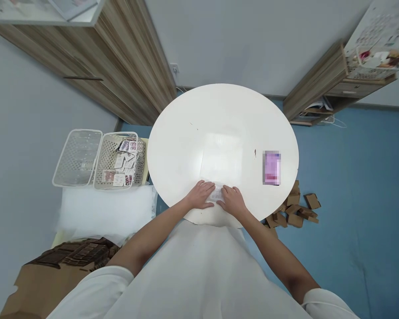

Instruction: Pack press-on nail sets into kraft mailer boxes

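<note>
On the near part of the round white table (176, 146) lies a small whitish, translucent packet (217, 193). My left hand (201, 195) presses its left end, fingers closed together over it. At the packet's right end, my right hand (232, 200) grips it with bent fingers. A thin clear sheet or film (221, 161) seems to extend from the packet toward the table's middle, though its edges are faint. Toward the right side of the table rests a pink-purple item (271, 168), its surface blurred out.
Left of the table stands an open white basket (119, 161) of small packets, with white foam sheets (106, 212) below it. Small brown boxes (294, 212) lie on the floor at the right. Wooden cabinets (116, 57) stand behind left, and a shelf (332, 88) right.
</note>
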The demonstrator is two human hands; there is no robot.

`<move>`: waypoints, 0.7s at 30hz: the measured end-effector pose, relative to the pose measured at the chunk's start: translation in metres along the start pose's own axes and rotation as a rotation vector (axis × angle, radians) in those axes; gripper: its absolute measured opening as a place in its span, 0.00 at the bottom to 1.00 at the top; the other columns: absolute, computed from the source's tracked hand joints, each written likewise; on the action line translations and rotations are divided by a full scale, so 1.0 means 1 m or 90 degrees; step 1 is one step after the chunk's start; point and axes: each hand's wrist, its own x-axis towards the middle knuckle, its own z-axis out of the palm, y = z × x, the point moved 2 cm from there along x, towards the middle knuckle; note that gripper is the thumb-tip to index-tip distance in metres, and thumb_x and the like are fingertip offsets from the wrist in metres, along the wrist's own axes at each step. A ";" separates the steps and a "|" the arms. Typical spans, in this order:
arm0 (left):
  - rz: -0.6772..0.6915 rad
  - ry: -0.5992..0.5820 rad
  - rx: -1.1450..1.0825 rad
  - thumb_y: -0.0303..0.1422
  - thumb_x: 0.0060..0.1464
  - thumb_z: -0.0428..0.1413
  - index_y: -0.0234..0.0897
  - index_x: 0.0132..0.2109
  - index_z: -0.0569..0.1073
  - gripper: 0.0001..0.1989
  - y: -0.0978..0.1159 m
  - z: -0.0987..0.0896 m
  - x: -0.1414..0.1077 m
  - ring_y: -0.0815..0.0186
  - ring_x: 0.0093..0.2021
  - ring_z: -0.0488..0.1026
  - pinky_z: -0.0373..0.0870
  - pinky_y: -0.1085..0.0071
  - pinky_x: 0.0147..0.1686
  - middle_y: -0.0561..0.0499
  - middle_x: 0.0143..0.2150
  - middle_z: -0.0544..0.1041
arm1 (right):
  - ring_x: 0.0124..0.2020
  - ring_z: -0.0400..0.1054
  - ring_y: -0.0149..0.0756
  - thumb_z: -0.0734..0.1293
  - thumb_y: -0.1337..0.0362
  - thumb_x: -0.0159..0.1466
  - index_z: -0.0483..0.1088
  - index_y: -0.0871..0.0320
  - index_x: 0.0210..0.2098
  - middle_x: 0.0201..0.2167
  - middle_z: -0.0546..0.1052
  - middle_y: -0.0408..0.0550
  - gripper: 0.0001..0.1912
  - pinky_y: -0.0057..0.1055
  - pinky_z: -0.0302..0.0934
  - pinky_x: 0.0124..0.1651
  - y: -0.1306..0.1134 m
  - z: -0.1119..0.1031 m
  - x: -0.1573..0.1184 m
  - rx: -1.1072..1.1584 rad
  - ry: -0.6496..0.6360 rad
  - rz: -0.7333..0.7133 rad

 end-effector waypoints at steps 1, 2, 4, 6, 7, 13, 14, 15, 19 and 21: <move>-0.011 -0.011 -0.012 0.44 0.43 0.56 0.38 0.57 0.57 0.35 0.001 0.000 0.001 0.52 0.58 0.55 0.45 0.57 0.56 0.40 0.58 0.60 | 0.49 0.61 0.46 0.65 0.56 0.55 0.58 0.57 0.50 0.47 0.67 0.57 0.25 0.42 0.49 0.51 -0.001 -0.001 0.002 0.005 -0.021 0.010; -0.024 -0.020 -0.017 0.44 0.41 0.58 0.39 0.57 0.55 0.37 0.002 0.001 0.002 0.53 0.58 0.56 0.46 0.58 0.56 0.41 0.58 0.60 | 0.47 0.62 0.46 0.67 0.56 0.53 0.56 0.57 0.51 0.46 0.67 0.57 0.29 0.41 0.50 0.49 -0.002 -0.002 0.004 0.003 -0.035 0.017; -0.054 -0.024 -0.013 0.41 0.40 0.59 0.40 0.58 0.53 0.38 0.002 0.004 0.005 0.53 0.57 0.56 0.50 0.59 0.54 0.42 0.58 0.60 | 0.46 0.62 0.47 0.70 0.57 0.49 0.54 0.56 0.52 0.46 0.66 0.56 0.35 0.39 0.53 0.46 -0.003 -0.003 0.007 -0.016 -0.046 0.023; -0.079 -0.005 -0.002 0.38 0.41 0.58 0.39 0.58 0.53 0.37 0.003 0.006 0.008 0.53 0.56 0.57 0.53 0.60 0.51 0.42 0.56 0.60 | 0.46 0.61 0.47 0.72 0.60 0.46 0.53 0.56 0.52 0.47 0.65 0.56 0.37 0.38 0.55 0.43 -0.005 -0.002 0.008 -0.042 -0.042 0.035; -0.087 0.007 0.003 0.37 0.42 0.57 0.38 0.57 0.53 0.35 0.004 0.007 0.009 0.53 0.55 0.57 0.54 0.60 0.50 0.42 0.56 0.61 | 0.46 0.60 0.47 0.71 0.62 0.46 0.54 0.56 0.51 0.46 0.64 0.56 0.36 0.37 0.55 0.42 -0.006 -0.002 0.008 -0.051 -0.038 0.043; -0.107 -0.015 0.008 0.38 0.36 0.58 0.38 0.49 0.63 0.29 0.014 0.007 0.003 0.53 0.48 0.61 0.60 0.60 0.44 0.44 0.47 0.65 | 0.40 0.62 0.41 0.67 0.66 0.48 0.58 0.58 0.44 0.42 0.67 0.52 0.25 0.32 0.56 0.36 -0.017 -0.005 -0.006 -0.037 -0.060 0.067; -0.111 -0.027 -0.001 0.40 0.35 0.58 0.38 0.48 0.65 0.29 0.015 0.008 -0.001 0.53 0.48 0.61 0.61 0.60 0.43 0.44 0.47 0.65 | 0.38 0.63 0.40 0.67 0.65 0.48 0.58 0.58 0.43 0.40 0.68 0.51 0.24 0.31 0.56 0.34 -0.019 -0.005 -0.010 -0.019 -0.079 0.065; -0.113 -0.039 -0.012 0.41 0.35 0.58 0.38 0.46 0.66 0.28 0.017 0.009 -0.006 0.53 0.48 0.61 0.61 0.61 0.43 0.44 0.46 0.65 | 0.36 0.64 0.39 0.67 0.64 0.48 0.59 0.57 0.43 0.39 0.69 0.50 0.23 0.31 0.55 0.33 -0.021 -0.004 -0.015 0.003 -0.098 0.061; -0.091 -0.098 -0.064 0.42 0.39 0.55 0.39 0.44 0.69 0.22 0.024 0.014 -0.026 0.55 0.45 0.64 0.62 0.63 0.42 0.45 0.42 0.67 | 0.35 0.65 0.38 0.67 0.62 0.47 0.62 0.56 0.41 0.36 0.71 0.47 0.21 0.28 0.54 0.31 -0.027 0.001 -0.033 0.094 -0.141 0.044; -0.089 -0.118 -0.085 0.41 0.41 0.53 0.40 0.43 0.70 0.19 0.026 0.015 -0.032 0.56 0.44 0.65 0.62 0.65 0.41 0.46 0.42 0.68 | 0.35 0.65 0.38 0.67 0.62 0.49 0.63 0.56 0.40 0.36 0.72 0.47 0.19 0.28 0.54 0.31 -0.026 0.003 -0.037 0.129 -0.131 0.048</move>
